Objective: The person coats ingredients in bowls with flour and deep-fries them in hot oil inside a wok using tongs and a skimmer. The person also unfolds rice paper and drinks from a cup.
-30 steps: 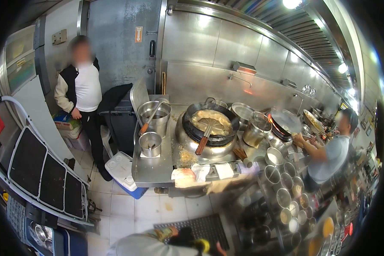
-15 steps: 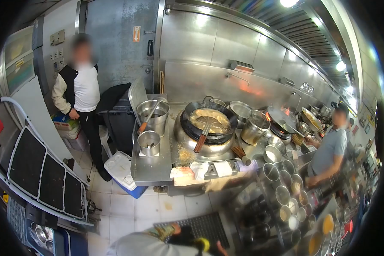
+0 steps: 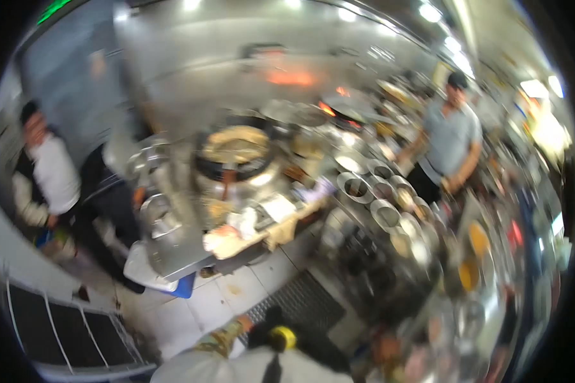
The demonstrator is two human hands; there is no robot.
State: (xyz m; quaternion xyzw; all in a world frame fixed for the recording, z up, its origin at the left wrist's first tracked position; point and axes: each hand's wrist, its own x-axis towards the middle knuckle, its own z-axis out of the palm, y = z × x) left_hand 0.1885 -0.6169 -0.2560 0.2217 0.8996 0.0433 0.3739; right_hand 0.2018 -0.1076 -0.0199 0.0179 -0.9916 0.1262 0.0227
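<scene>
My left hand (image 3: 244, 323) shows at the bottom, at the end of a camouflage-patterned sleeve (image 3: 218, 341). It hangs before my body, over the floor by a dark ridged mat (image 3: 300, 300); its fingers are smeared, and no held thing can be made out. My right hand cannot be picked out with certainty among the blurred shapes at lower right. Across the aisle, a wok (image 3: 201, 156) holds bubbling light-brown liquid, and a wooden-handled strainer (image 3: 229, 182) rests over it. Folded cloths (image 3: 243, 223) lie along the stove's front edge.
A person in grey-blue (image 3: 453, 137) stands at the far stove, near a flaming wok burner (image 3: 338, 112). Another person (image 3: 54, 172) stands at left. Several metal containers (image 3: 384, 214) fill the right counter. A trolley (image 3: 76, 332) stands lower left.
My view has swung right and blurred, so stove and wok sit further left. The person in grey-blue appears nearer the middle. More of the counter at right shows.
</scene>
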